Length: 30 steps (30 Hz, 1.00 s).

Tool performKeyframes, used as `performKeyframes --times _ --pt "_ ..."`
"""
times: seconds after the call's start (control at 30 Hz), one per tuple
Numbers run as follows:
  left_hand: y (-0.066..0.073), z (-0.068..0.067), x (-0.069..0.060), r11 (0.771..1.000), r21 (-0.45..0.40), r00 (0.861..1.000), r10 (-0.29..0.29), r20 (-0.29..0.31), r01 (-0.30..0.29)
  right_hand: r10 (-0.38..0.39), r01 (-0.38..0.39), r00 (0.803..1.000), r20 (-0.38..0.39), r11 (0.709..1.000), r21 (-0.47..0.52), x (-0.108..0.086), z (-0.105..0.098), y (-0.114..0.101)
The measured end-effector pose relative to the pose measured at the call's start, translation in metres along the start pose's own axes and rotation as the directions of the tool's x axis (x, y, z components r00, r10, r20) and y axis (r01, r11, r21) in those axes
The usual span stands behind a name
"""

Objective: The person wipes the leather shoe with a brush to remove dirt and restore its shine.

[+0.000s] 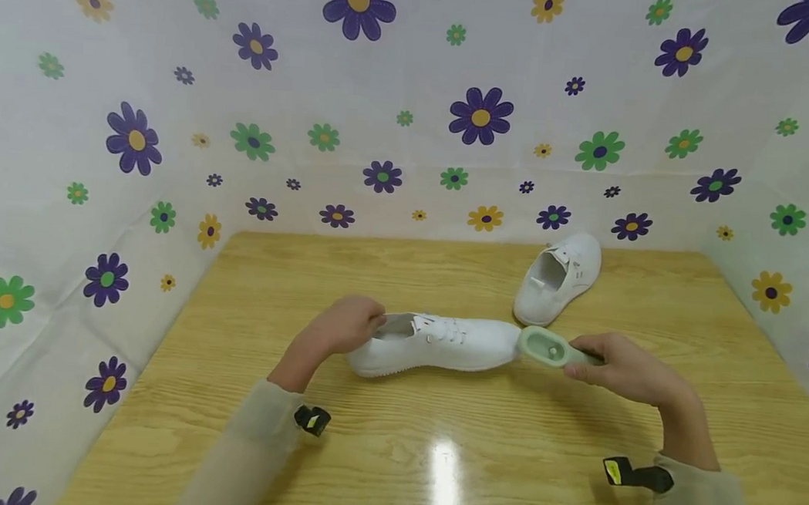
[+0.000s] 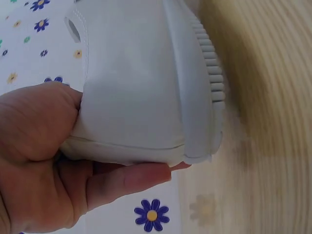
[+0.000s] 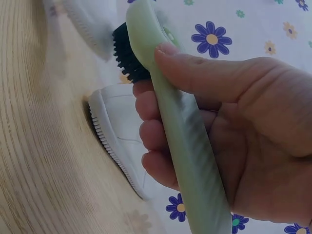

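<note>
A white lace-up shoe [image 1: 468, 344] is held sideways, its toe pointing right, in the middle of the head view. My left hand [image 1: 347, 322] grips it at the heel, with the thumb at the collar; the heel [image 2: 131, 97] fills much of the left wrist view. My right hand [image 1: 623, 366] holds a pale green scrub brush [image 1: 545, 346] by its ridged handle [image 3: 190, 146]. Dark bristles [image 3: 127, 53] show on the brush head in the right wrist view. In the head view the brush head is at the shoe's toe; whether the bristles touch it is hard to tell.
A second white shoe [image 1: 559, 277] rests on the wooden table [image 1: 336, 464] behind the brush, toe toward the back. White cloth [image 1: 416, 68] with purple, green and yellow flowers hangs at the back and both sides.
</note>
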State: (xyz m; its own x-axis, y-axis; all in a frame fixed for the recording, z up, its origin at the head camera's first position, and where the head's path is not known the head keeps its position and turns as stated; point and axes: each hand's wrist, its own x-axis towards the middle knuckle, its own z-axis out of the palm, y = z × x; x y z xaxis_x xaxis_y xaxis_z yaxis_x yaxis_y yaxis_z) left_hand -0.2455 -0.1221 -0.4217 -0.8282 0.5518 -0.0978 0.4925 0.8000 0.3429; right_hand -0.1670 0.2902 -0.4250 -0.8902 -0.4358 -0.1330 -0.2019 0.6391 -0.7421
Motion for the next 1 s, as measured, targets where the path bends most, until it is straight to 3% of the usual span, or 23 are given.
performKeyframes --times 0.1,0.17,0.27,0.4,0.6,0.73,0.87,1.0 --pt "-0.009 -0.008 -0.005 0.995 -0.046 0.995 -0.093 -0.021 0.092 -0.009 0.009 1.000 -0.007 1.000 0.017 0.000 0.000 0.001" --pt "-0.012 -0.014 -0.007 0.979 -0.102 0.984 -0.180 -0.016 0.177 -0.010 0.010 1.000 -0.010 1.000 0.028 -0.001 0.000 0.002" --pt "-0.018 -0.020 -0.009 0.936 -0.183 0.952 -0.307 0.002 0.302 0.006 -0.005 1.000 -0.017 0.999 0.046 -0.002 -0.001 0.003" --pt "-0.031 -0.024 -0.009 0.887 -0.228 0.910 -0.415 -0.015 0.401 0.024 -0.023 0.999 -0.025 0.999 0.045 -0.002 -0.001 0.005" --pt "-0.054 -0.024 -0.009 0.838 -0.265 0.857 -0.510 -0.074 0.476 0.039 -0.038 0.998 -0.041 0.999 0.040 -0.005 -0.004 0.006" --pt "-0.063 -0.025 -0.008 0.820 -0.250 0.826 -0.552 -0.111 0.514 0.058 -0.056 0.997 -0.042 0.997 0.051 -0.007 -0.007 0.008" --pt "-0.071 -0.027 -0.006 0.792 -0.242 0.793 -0.597 -0.121 0.560 0.086 -0.083 0.996 -0.030 0.993 0.086 -0.011 -0.009 0.012" --pt "-0.076 -0.029 -0.002 0.749 -0.258 0.751 -0.651 -0.115 0.610 0.125 -0.120 0.992 -0.030 0.985 0.122 -0.015 -0.010 0.017"
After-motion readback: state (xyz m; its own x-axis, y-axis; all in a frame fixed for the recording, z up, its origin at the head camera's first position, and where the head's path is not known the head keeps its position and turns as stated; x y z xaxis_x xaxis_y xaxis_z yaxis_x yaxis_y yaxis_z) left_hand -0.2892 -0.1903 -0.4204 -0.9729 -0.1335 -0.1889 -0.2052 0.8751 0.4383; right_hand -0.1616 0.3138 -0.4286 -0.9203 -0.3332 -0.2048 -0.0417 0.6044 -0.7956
